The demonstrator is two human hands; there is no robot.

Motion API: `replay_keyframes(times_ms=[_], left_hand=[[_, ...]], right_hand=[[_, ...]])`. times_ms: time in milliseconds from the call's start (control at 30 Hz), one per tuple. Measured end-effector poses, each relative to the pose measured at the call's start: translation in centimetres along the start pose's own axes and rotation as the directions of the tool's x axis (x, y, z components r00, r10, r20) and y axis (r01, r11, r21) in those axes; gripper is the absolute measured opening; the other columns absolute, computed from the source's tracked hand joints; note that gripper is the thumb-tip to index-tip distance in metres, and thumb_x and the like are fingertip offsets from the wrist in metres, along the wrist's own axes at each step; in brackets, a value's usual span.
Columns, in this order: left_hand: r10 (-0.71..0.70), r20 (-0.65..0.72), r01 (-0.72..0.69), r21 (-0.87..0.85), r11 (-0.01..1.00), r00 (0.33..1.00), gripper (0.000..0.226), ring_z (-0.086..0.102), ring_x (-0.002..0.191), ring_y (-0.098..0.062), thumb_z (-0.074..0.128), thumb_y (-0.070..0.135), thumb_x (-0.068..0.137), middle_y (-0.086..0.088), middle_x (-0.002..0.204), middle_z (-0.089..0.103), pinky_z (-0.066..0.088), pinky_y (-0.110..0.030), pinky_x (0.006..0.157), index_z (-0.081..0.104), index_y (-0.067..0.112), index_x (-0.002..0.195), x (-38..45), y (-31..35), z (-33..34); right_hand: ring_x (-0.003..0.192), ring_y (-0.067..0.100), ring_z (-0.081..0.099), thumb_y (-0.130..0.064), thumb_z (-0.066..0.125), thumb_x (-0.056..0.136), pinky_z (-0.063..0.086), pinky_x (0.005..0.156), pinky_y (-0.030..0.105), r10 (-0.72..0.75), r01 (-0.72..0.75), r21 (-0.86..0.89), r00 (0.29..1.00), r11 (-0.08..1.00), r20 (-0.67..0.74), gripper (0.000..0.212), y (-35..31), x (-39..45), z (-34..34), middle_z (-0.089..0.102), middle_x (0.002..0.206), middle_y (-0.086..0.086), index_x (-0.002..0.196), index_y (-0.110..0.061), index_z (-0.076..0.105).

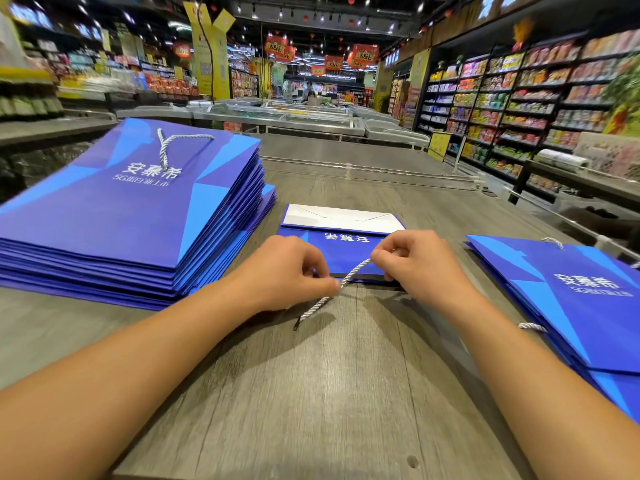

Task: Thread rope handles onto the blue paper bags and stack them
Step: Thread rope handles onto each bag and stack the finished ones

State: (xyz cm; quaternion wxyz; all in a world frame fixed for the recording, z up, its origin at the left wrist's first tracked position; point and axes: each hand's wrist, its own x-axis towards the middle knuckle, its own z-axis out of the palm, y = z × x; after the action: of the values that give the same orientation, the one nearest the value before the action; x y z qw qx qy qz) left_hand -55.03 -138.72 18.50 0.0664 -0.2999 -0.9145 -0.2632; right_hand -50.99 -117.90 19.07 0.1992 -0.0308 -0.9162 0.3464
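A folded blue paper bag (341, 249) lies flat on the wooden table (311, 393) in front of me, its white bottom flap turned up at the far end. A white-and-grey twisted rope (332, 292) runs across the bag's near edge. My left hand (291, 271) pinches the rope near its middle. My right hand (412, 261) pinches the rope's upper end at the bag's edge. The rope's dark-tipped free end lies on the table.
A tall stack of blue bags (138, 220) stands at the left, a rope handle lying on its top bag. A lower stack of bags (571, 299) with handles lies at the right. Freezer chests and stocked shelves fill the shop beyond the table.
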Motion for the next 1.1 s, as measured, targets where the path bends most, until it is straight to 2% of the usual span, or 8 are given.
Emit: replay_keyframes(times_ms=[133, 233, 333, 433, 633, 767, 867, 1100], left_hand=[[0.019, 0.104, -0.035, 0.153, 0.988, 0.994, 0.018, 0.052, 0.064, -0.002, 0.073, 0.042, 0.079, 0.009, 0.066, 0.059, 0.036, -0.02, 0.057, 0.065, 0.027, 0.078, -0.2, 0.2, 0.2], [0.027, 0.105, -0.042, 0.139, 0.989, 0.994, 0.02, 0.051, 0.059, 0.0, 0.072, 0.036, 0.083, 0.01, 0.061, 0.058, 0.034, -0.018, 0.054, 0.06, 0.025, 0.071, -0.2, 0.3, 0.1], [-0.016, 0.024, 0.019, -0.102, 0.995, 1.0, 0.018, 0.05, 0.05, 0.001, 0.074, 0.03, 0.083, 0.011, 0.054, 0.059, 0.037, -0.015, 0.055, 0.065, 0.022, 0.068, -0.2, 0.4, 0.2], [-0.112, -0.065, 0.074, -0.428, 0.901, 0.992, 0.015, 0.052, 0.052, -0.005, 0.075, 0.023, 0.084, 0.009, 0.055, 0.062, 0.043, -0.023, 0.059, 0.068, 0.018, 0.071, -0.1, 0.5, 0.0], [-0.284, -0.12, 0.108, -0.732, 0.672, 0.951, 0.015, 0.05, 0.049, -0.007, 0.073, 0.017, 0.086, 0.002, 0.06, 0.066, 0.043, -0.021, 0.055, 0.066, 0.012, 0.074, -0.2, 1.1, -0.5], [-0.291, -0.114, 0.104, -0.763, 0.638, 0.95, 0.017, 0.052, 0.051, -0.01, 0.074, 0.016, 0.085, 0.0, 0.062, 0.067, 0.044, -0.023, 0.057, 0.063, 0.013, 0.072, -0.2, 1.3, -0.2], [-0.278, -0.114, 0.092, -0.77, 0.631, 0.954, 0.018, 0.054, 0.05, -0.012, 0.074, 0.013, 0.084, -0.003, 0.063, 0.067, 0.043, -0.022, 0.055, 0.061, 0.013, 0.071, -0.3, 1.5, -0.2], [-0.267, -0.095, 0.093, -0.784, 0.613, 0.959, 0.018, 0.055, 0.05, -0.013, 0.073, 0.008, 0.084, -0.007, 0.064, 0.068, 0.043, -0.018, 0.05, 0.059, 0.01, 0.073, -0.3, 1.8, -0.3]], right_hand=[[0.064, 0.02, 0.068, -0.018, 0.064, 0.086, 0.047, 0.059, 0.026, 0.035, -0.025, 0.103, 0.995, 0.994, -0.098, 0.015, 0.0, 0.2, 0.1, 0.055, 0.045, -0.01, 0.072, -0.02, 0.067], [0.071, 0.017, 0.071, -0.016, 0.063, 0.087, 0.05, 0.064, 0.031, 0.049, -0.035, 0.158, 0.995, 0.987, -0.085, 0.01, 0.3, 0.2, 0.3, 0.058, 0.048, -0.011, 0.082, -0.022, 0.069], [0.078, 0.02, 0.068, -0.016, 0.064, 0.086, 0.056, 0.076, 0.041, 0.021, -0.005, 0.219, 0.997, 0.976, -0.074, 0.024, 0.3, 0.1, 0.5, 0.069, 0.067, -0.005, 0.107, -0.027, 0.066], [0.071, 0.014, 0.063, -0.017, 0.064, 0.087, 0.05, 0.071, 0.033, -0.036, 0.067, 0.223, 0.99, 0.973, -0.139, 0.031, -0.1, 0.0, 0.5, 0.066, 0.068, -0.007, 0.115, -0.028, 0.063], [0.055, 0.013, 0.05, -0.012, 0.067, 0.085, 0.042, 0.058, 0.027, -0.083, 0.127, 0.33, 0.986, 0.936, -0.142, 0.01, -1.6, -0.6, 0.3, 0.055, 0.054, -0.007, 0.079, -0.02, 0.066], [0.048, 0.006, 0.049, -0.018, 0.069, 0.085, 0.04, 0.052, 0.019, -0.116, 0.075, 0.35, 0.988, 0.934, 0.099, 0.016, -2.6, -1.5, 1.0, 0.058, 0.056, 0.003, 0.071, -0.012, 0.066], [0.058, 0.012, 0.058, -0.036, 0.072, 0.077, 0.048, 0.062, 0.035, -0.137, 0.07, 0.339, 0.974, 0.938, 0.179, 0.023, -2.7, -1.8, 1.5, 0.067, 0.065, 0.01, 0.073, -0.014, 0.069], [0.058, 0.014, 0.053, -0.016, 0.07, 0.084, 0.042, 0.063, 0.031, -0.162, 0.09, 0.314, 0.964, 0.945, 0.209, 0.013, -2.6, -1.6, 1.8, 0.064, 0.059, 0.004, 0.071, -0.017, 0.068]])
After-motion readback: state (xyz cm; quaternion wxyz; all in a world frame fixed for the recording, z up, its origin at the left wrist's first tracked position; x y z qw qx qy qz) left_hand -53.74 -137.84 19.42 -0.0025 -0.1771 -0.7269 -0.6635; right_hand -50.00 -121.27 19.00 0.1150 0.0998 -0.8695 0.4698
